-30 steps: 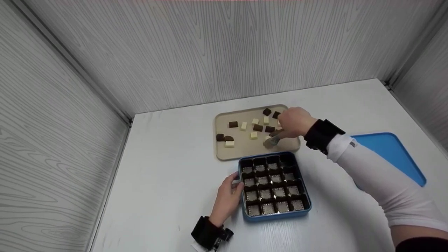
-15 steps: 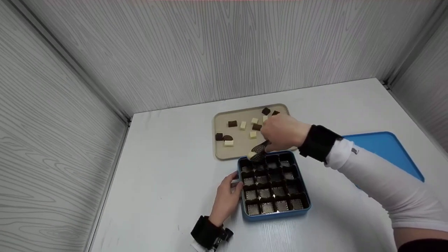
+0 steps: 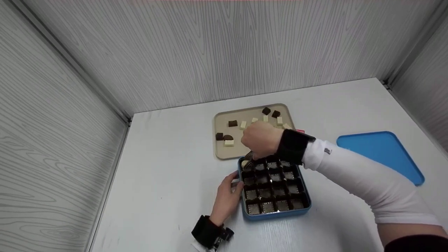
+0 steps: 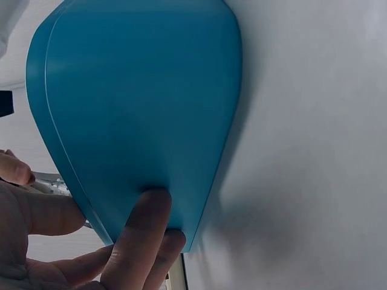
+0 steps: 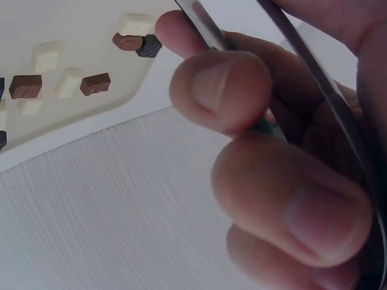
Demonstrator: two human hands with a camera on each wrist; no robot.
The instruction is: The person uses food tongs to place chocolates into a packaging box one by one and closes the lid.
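My right hand (image 3: 260, 140) pinched tongs (image 3: 249, 161) over the box's (image 3: 276, 213) 11 o'clock cell; left hand's (image 3: 226, 199) straight fingers steadied it. Next: release the white chocolate (image 3: 244, 163).

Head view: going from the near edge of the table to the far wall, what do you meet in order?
Left hand resting against the blue box of compartments → right hand gripping metal tongs at the box's far-left corner → beige tray with dark and white chocolate pieces.
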